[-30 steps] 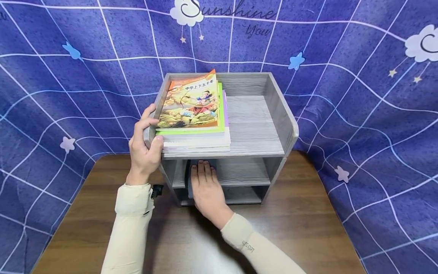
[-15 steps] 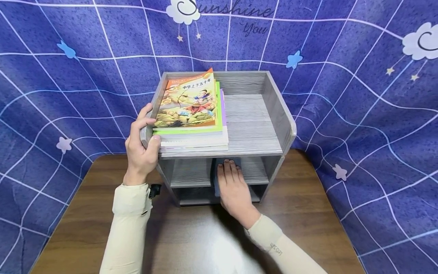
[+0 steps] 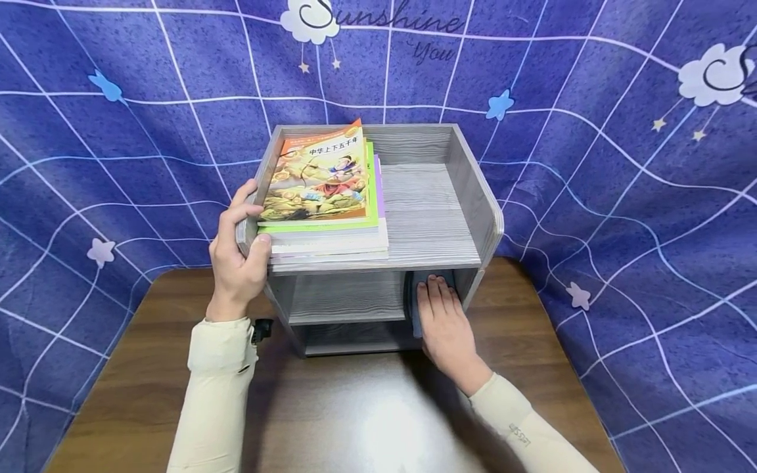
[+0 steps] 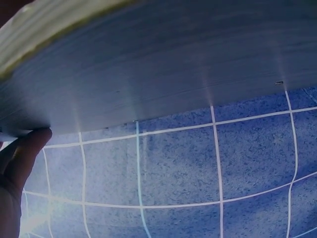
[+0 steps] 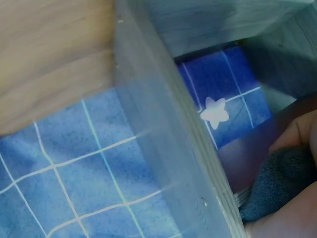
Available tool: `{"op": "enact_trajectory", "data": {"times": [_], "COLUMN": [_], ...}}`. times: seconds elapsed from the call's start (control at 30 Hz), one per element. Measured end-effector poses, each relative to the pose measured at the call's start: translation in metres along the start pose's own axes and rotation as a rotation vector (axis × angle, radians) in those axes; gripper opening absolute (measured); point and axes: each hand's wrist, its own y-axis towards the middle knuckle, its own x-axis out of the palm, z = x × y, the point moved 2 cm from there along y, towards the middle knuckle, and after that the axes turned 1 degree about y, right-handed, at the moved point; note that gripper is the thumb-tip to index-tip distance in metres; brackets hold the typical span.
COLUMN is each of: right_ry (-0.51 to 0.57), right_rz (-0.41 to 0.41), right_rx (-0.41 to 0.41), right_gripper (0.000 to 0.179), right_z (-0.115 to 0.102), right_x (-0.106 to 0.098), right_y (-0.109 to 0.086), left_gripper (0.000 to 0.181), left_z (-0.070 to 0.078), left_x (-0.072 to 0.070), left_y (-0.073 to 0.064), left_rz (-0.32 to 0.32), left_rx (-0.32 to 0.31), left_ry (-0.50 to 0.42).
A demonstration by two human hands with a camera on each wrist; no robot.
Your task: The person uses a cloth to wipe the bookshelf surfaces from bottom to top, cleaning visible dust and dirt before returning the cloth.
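My left hand [image 3: 238,263] grips the left side panel of a grey wood-grain bookshelf [image 3: 428,210], thumb at the front edge and fingers over the side. In the left wrist view, a finger [image 4: 29,153] touches the panel's edge. My right hand [image 3: 446,325] reaches into the middle compartment at its right end, fingers stretched forward over a dark blue-grey cloth [image 3: 416,325]. The right wrist view shows the cloth [image 5: 277,183] bunched between thumb and fingers. A stack of books [image 3: 322,187], topped by an orange illustrated one, lies on the left of the top shelf.
The bookshelf stands on a brown wooden table [image 3: 343,407]. A blue curtain [image 3: 177,79] with white grid lines, stars and clouds surrounds the table at the back and sides. Below the middle shelf board [image 3: 349,295] is a lower compartment [image 3: 349,338].
My right hand has slid the cloth from the left end of the middle compartment to its right end. The left hand keeps its hold on the side panel.
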Motion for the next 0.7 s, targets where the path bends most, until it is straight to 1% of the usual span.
{"op": "enact_trajectory", "data": {"times": [0.1, 0.17, 0.27, 0.33, 0.37, 0.43, 0.47, 0.57, 0.63, 0.7], "right_ry": [0.003, 0.005, 0.005, 0.015, 0.022, 0.027, 0.038, 0.13, 0.241, 0.378], "right_rz": [0.0, 0.021, 0.059, 0.069, 0.066, 0.044, 0.034, 0.001, -0.004, 0.03], "right_rx": [-0.006, -0.005, 0.006, 0.019, 0.029, 0.059, 0.079, 0.168, 0.26, 0.373], "right_gripper": [0.058, 0.051, 0.048, 0.046, 0.048, 0.06, 0.068, 0.08, 0.08, 0.079], "right_z": [0.002, 0.002, 0.001, 0.001, 0.001, -0.001, -0.002, -0.006, -0.01, -0.015], "right_x": [-0.002, -0.004, -0.005, -0.004, -0.004, -0.004, -0.005, -0.01, -0.014, -0.015], "right_y": [-0.001, -0.001, -0.001, -0.002, -0.002, 0.0, 0.001, 0.008, 0.014, 0.02], "left_gripper": [0.039, 0.038, 0.038, 0.038, 0.038, 0.037, 0.037, 0.038, 0.039, 0.039], "left_z": [0.0, -0.001, -0.002, -0.004, -0.005, -0.005, -0.005, -0.003, -0.003, -0.005], "left_x": [0.0, 0.0, 0.002, 0.003, 0.003, 0.004, 0.004, 0.003, 0.003, 0.003], "left_y": [-0.001, -0.002, -0.004, -0.005, -0.005, -0.005, -0.004, -0.002, -0.002, -0.002], "left_rz": [-0.005, -0.012, -0.014, -0.006, 0.0, 0.013, 0.022, 0.046, 0.055, 0.056], "left_rx": [-0.01, -0.019, -0.029, -0.028, -0.024, -0.013, -0.008, 0.005, 0.008, 0.008], "left_ry": [0.003, -0.004, -0.011, 0.0, 0.009, 0.026, 0.034, 0.04, 0.035, 0.028]}}
